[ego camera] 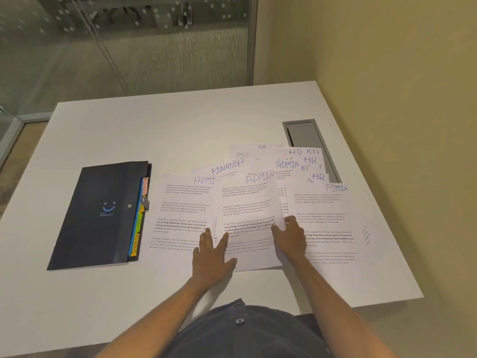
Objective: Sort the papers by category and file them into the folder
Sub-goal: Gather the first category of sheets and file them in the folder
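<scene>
Several printed papers lie fanned across the white table (pixel 154 130), hand-labelled ADMIN, FINANCE, HR and SPORTS. A middle ADMIN sheet (pixel 247 208) lies on top, overlapping another ADMIN sheet (pixel 180 210) to its left. My left hand (pixel 213 254) rests flat with straight fingers on the seam between these two. My right hand (pixel 290 235) presses the middle sheet's right edge, next to a third ADMIN sheet (pixel 330 220). A dark expanding folder (pixel 98 215) with coloured tabs lies closed at the left, apart from both hands.
A grey cable hatch (pixel 307 136) is sunk into the table behind the papers, partly covered by them. A yellow wall runs along the right side and a glass partition stands behind the table. The table's front edge is close to my body.
</scene>
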`<state>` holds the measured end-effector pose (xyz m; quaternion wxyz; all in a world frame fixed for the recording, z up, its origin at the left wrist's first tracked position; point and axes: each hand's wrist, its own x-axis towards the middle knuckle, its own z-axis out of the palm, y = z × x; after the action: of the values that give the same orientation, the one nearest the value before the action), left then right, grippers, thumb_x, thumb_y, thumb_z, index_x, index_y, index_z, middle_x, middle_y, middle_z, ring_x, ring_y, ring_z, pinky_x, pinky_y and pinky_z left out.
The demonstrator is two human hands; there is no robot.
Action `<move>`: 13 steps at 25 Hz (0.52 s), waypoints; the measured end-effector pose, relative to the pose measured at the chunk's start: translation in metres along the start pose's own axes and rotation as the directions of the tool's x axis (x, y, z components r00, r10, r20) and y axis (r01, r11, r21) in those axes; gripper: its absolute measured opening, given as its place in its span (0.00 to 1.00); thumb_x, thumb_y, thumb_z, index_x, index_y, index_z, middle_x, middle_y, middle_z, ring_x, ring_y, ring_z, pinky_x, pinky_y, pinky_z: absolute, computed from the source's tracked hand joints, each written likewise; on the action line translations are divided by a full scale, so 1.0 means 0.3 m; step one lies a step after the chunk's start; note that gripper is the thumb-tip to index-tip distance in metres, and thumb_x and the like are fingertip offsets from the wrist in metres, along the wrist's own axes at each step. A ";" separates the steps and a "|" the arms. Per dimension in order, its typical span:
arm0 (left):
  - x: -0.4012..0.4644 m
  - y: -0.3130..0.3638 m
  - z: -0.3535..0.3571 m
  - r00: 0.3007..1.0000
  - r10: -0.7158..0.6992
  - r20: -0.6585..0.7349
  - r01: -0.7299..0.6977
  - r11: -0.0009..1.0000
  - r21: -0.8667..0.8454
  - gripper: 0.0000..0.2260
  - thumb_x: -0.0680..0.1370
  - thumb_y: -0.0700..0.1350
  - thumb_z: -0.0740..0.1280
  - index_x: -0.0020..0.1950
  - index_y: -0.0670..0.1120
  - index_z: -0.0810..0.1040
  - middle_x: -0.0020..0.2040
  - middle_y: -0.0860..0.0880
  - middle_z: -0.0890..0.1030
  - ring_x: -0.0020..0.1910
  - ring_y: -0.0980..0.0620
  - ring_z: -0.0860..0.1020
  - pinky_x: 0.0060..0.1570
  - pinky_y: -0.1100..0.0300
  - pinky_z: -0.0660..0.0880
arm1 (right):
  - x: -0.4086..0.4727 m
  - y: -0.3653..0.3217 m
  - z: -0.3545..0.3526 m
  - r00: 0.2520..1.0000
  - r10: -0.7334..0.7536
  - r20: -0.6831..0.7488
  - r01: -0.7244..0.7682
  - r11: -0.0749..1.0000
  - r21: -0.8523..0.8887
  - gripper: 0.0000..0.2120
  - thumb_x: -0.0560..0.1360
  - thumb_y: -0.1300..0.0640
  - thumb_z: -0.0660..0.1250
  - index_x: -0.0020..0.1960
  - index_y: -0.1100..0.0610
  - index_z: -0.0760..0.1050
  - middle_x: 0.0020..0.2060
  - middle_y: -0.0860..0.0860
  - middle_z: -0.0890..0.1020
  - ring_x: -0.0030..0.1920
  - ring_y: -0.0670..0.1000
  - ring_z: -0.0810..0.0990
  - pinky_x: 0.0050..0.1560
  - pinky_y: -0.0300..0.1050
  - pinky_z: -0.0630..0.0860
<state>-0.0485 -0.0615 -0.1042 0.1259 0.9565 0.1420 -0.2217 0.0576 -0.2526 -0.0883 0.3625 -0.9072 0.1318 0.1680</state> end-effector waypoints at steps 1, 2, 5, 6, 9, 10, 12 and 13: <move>0.004 0.002 -0.002 1.000 0.012 0.012 -0.012 1.000 -0.001 0.34 0.75 0.65 0.57 0.77 0.56 0.48 0.78 0.38 0.45 0.77 0.39 0.45 0.70 0.42 0.55 | 0.001 0.002 -0.009 1.000 -0.015 -0.009 0.015 0.999 0.049 0.13 0.77 0.53 0.66 0.60 0.56 0.72 0.54 0.54 0.82 0.49 0.57 0.79 0.46 0.44 0.69; 0.007 0.004 -0.009 1.000 0.022 0.017 -0.022 1.000 -0.009 0.35 0.74 0.66 0.55 0.77 0.55 0.50 0.78 0.38 0.47 0.77 0.39 0.47 0.70 0.42 0.57 | -0.003 0.001 -0.020 0.998 -0.046 -0.030 0.049 0.995 0.092 0.12 0.77 0.55 0.66 0.60 0.56 0.74 0.55 0.55 0.82 0.50 0.57 0.80 0.45 0.43 0.70; 0.019 -0.006 -0.065 0.997 0.028 -0.076 -0.037 0.993 -0.114 0.39 0.70 0.70 0.47 0.76 0.50 0.57 0.75 0.41 0.61 0.74 0.42 0.58 0.68 0.45 0.64 | -0.020 -0.018 -0.080 0.985 -0.119 -0.126 0.148 0.953 0.263 0.10 0.78 0.59 0.67 0.58 0.56 0.78 0.51 0.56 0.85 0.48 0.57 0.83 0.39 0.40 0.73; 0.024 -0.011 -0.095 0.993 0.014 -0.119 -0.040 0.976 -0.216 0.38 0.71 0.70 0.50 0.75 0.48 0.60 0.74 0.43 0.64 0.73 0.44 0.61 0.68 0.46 0.65 | -0.032 -0.033 -0.110 0.982 -0.127 -0.143 0.169 0.925 0.341 0.09 0.78 0.59 0.67 0.57 0.56 0.78 0.48 0.56 0.85 0.46 0.56 0.84 0.36 0.40 0.74; 0.035 -0.010 -0.217 0.988 -0.116 -0.103 0.010 0.712 -0.703 0.30 0.76 0.60 0.65 0.73 0.46 0.65 0.68 0.46 0.73 0.66 0.47 0.72 0.62 0.51 0.70 | -0.082 -0.091 -0.203 0.987 -0.086 -0.138 0.149 0.813 0.563 0.06 0.77 0.60 0.69 0.53 0.54 0.78 0.43 0.53 0.86 0.40 0.54 0.84 0.35 0.43 0.78; 0.034 -0.008 -0.266 0.989 -0.143 -0.044 0.041 0.543 -0.839 0.27 0.75 0.57 0.67 0.71 0.47 0.68 0.63 0.47 0.76 0.61 0.48 0.76 0.56 0.55 0.73 | -0.104 -0.117 -0.222 0.992 -0.072 -0.109 0.124 0.771 0.625 0.06 0.77 0.60 0.69 0.53 0.53 0.78 0.43 0.51 0.86 0.39 0.53 0.84 0.35 0.43 0.79; 0.020 -0.014 -0.357 0.992 -0.110 0.068 0.091 0.227 -0.970 0.19 0.75 0.52 0.70 0.64 0.48 0.74 0.57 0.48 0.81 0.52 0.51 0.80 0.47 0.60 0.76 | -0.140 -0.161 -0.225 0.996 -0.078 -0.045 0.087 0.712 0.696 0.06 0.77 0.60 0.70 0.50 0.51 0.77 0.42 0.48 0.86 0.38 0.50 0.85 0.32 0.40 0.79; 0.012 -0.029 -0.391 0.993 -0.064 0.095 0.102 0.133 -0.986 0.15 0.75 0.49 0.70 0.60 0.47 0.77 0.54 0.48 0.82 0.50 0.51 0.82 0.47 0.60 0.77 | -0.153 -0.180 -0.209 0.996 -0.093 -0.015 0.076 0.697 0.713 0.06 0.77 0.60 0.70 0.50 0.51 0.77 0.42 0.49 0.86 0.39 0.50 0.86 0.33 0.40 0.79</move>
<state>-0.0028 -0.0169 -0.0056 0.7121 0.6260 0.3034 -0.0945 0.0484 -0.2534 0.0058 0.6938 -0.6995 0.1409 0.0970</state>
